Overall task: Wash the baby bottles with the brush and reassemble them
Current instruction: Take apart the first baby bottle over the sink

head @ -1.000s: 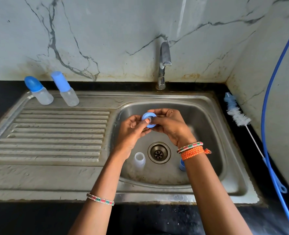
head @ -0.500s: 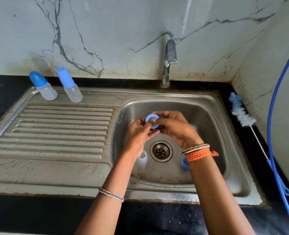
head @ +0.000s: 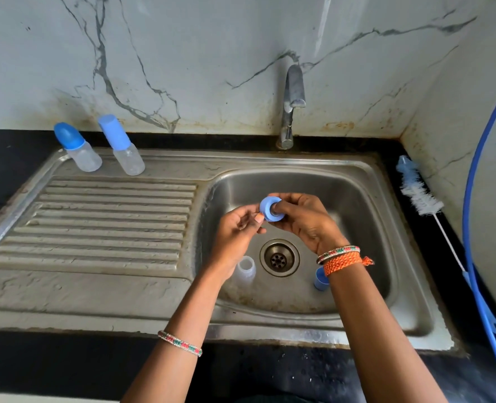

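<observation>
1. we see both hands at the middle of the frame, over the sink [head: 366,181] basin. the right hand [head: 304,219] pinches the blue collar ring [head: 270,209], with a fingertip pushed into its hole. the left hand [head: 235,231] has its fingers loosely curled, and its thumb tip touches the ring's lower left edge.
2. the ring's hole points toward the left of the frame.
3. the open bottle body [head: 245,269] stands on the basin floor just below the left hand, left of the drain [head: 279,258]. we judge the left hand the nearer one to lift it.
4. the blue cap [head: 320,280] lies right of the drain, partly hidden under the right wrist.
5. the brush [head: 418,193] lies on the tabletop at the right of the frame, well apart from both hands, its long axis running from upper left to lower right.
6. two capped bottles [head: 124,146] stand at the upper left.
</observation>
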